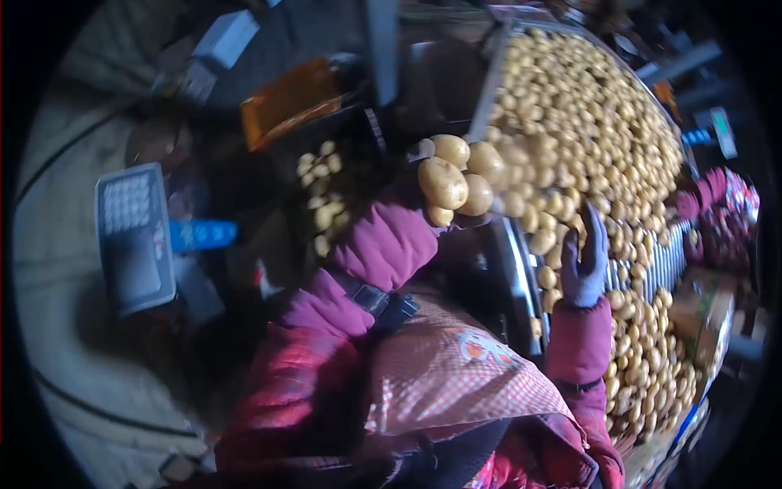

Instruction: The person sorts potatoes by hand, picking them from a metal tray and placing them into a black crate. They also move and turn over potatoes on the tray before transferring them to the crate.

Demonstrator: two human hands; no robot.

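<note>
Several potatoes [444,182] are bunched on my left hand [425,151], which is mostly covered by them, beside the metal edge of the sorting table. My right hand [586,265], in a grey-purple glove, is over the potato pile [582,122] with thumb and fingers apart and nothing held between them. Loose potatoes lie around its fingertips. Purple sleeves cover both forearms.
A dark container with potatoes [324,196] is left of my left arm. Farther left stands a scale display [134,236]; an orange crate [289,102] is above. Another person's purple sleeve [702,194] shows at the right, near a cardboard box [702,306].
</note>
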